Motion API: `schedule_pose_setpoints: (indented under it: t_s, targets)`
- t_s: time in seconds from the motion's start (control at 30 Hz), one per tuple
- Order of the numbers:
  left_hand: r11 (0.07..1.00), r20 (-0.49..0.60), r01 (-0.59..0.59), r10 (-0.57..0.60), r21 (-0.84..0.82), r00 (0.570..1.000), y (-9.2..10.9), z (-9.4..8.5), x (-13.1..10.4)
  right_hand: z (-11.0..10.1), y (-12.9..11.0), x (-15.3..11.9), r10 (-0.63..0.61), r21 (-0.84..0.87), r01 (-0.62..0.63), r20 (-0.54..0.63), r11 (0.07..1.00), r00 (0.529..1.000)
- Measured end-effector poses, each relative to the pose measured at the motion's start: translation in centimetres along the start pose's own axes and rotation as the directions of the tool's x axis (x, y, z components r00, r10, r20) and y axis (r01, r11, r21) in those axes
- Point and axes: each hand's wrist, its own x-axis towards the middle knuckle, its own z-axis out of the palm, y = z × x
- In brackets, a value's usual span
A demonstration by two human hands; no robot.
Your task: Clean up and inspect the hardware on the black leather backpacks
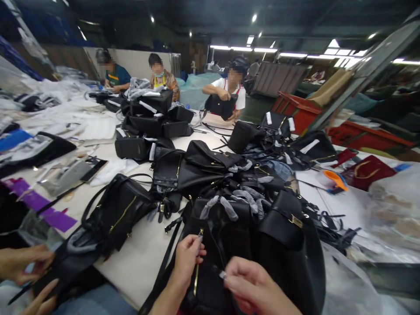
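A black leather-like backpack [210,280] lies in front of me, with a gold zipper [196,280] running down its front. My left hand [188,258] is closed over the upper end of that zipper, thumb and fingers pinched on the zipper pull [200,236]. My right hand [247,282] hovers over the right part of the same bag. Its thumb and forefinger pinch a small whitish scrap [222,274], too small to name surely. Grey wrapping covers the bag's handle [228,208]. Another black backpack [292,245] with a gold clasp touches it on the right.
Black bags [147,122] are heaped along the white table [144,258]. At left, a neighbour's hands [29,267] work beside another black bag [114,214]. Across the table a person [229,87] holds a bag. An orange tape-like item [335,180] lies right.
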Motion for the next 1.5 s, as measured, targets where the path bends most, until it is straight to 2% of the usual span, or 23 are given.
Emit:
schedule_pose_setpoints:
  t_s: [0.07,0.13,0.2,0.27,0.4,0.53,0.67,0.8,0.9,1.0,1.1,1.3,1.5]
  targets:
    - [0.999,-0.006,-0.050,0.050,0.010,0.999,-0.2,-0.1,0.0,3.0,-2.0,4.3,-0.035,-0.074,0.042,0.097,0.996,0.995]
    - [0.996,-0.012,-0.084,0.084,0.022,0.996,-0.4,-0.1,0.0,4.5,-2.1,8.0,-0.068,-0.254,0.064,-0.005,0.965,0.998]
    - [0.995,-0.019,-0.092,0.093,0.037,0.996,-0.6,-0.1,0.0,4.2,-0.9,10.5,-0.119,-0.415,0.062,-0.113,0.907,0.986]
    - [0.995,-0.027,-0.089,0.091,0.054,0.995,-0.7,0.0,-0.2,3.1,0.5,11.7,-0.134,-0.503,0.036,-0.161,0.864,0.978]
    - [0.993,-0.040,-0.090,0.093,0.070,0.995,-0.8,0.3,-0.4,1.4,1.6,11.8,-0.120,-0.595,-0.034,-0.219,0.803,0.968]
    - [0.991,-0.050,-0.096,0.101,0.096,0.994,-1.0,0.4,-0.3,1.4,1.4,11.9,-0.124,-0.637,-0.084,-0.275,0.766,0.954]
    - [0.987,-0.048,-0.106,0.112,0.123,0.992,-1.0,0.4,-0.3,1.6,1.6,12.3,-0.123,-0.635,-0.094,-0.289,0.767,0.949]
    - [0.984,-0.061,-0.133,0.140,0.119,0.988,-1.0,0.4,-0.4,1.6,1.6,12.4,-0.118,-0.597,-0.077,-0.281,0.798,0.952]
    - [0.979,-0.063,-0.153,0.162,0.133,0.985,-1.3,0.3,-0.3,1.8,1.0,12.1,-0.092,-0.526,-0.034,-0.212,0.850,0.973]
    - [0.974,-0.060,-0.166,0.177,0.152,0.982,-1.6,0.3,-0.1,2.0,0.4,11.6,-0.023,-0.383,-0.025,-0.121,0.923,0.992]
    - [0.972,-0.056,-0.166,0.178,0.167,0.982,-1.7,0.3,0.0,2.0,0.2,11.6,-0.016,-0.315,-0.016,-0.099,0.949,0.995]
    - [0.973,-0.083,-0.171,0.185,0.155,0.979,-2.0,0.3,-0.1,1.6,1.7,12.9,-0.099,-0.458,-0.001,-0.195,0.889,0.976]
    - [0.923,-0.088,-0.305,0.332,0.233,0.939,-2.0,0.1,-0.3,1.4,2.4,13.0,-0.107,-0.591,-0.078,-0.271,0.803,0.956]
